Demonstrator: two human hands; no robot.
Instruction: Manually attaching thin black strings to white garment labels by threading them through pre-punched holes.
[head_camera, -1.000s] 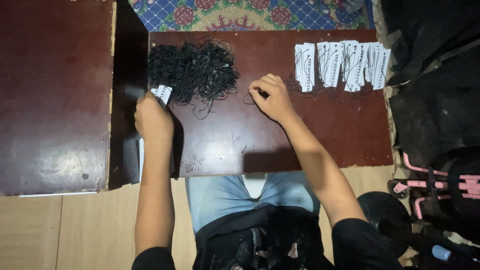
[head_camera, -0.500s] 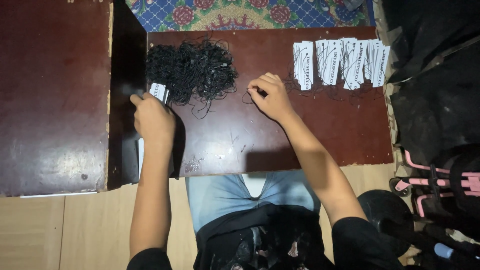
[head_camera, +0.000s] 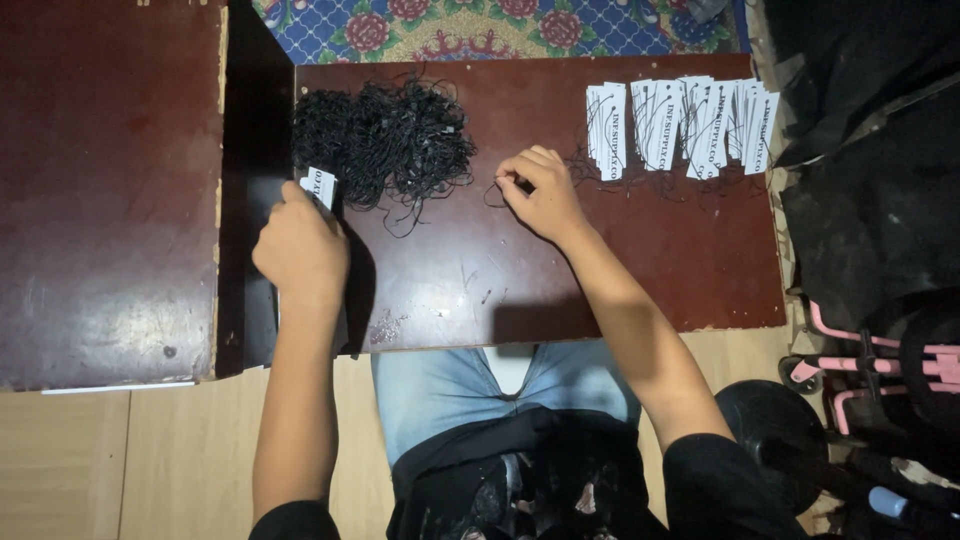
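while the left hand grips a white paper tag, its long axis points away toward the black string pile. the right hand pinches one black string between closed fingertips.

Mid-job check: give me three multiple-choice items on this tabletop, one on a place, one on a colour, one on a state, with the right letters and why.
1. Where does the row of white tags lie?
A. the table's far right
B. on the floor
C. under the left hand

2. What colour is the pile of strings?
A. white
B. black
C. pink

3. What is the left hand doing?
A. lying flat and empty
B. holding a white tag
C. gripping the table edge

Answers:
1 A, the tags sit along the far edge at right.
2 B, the tangled heap is black.
3 B, a tag sticks out above its fingers, while the right hand pinches a string.
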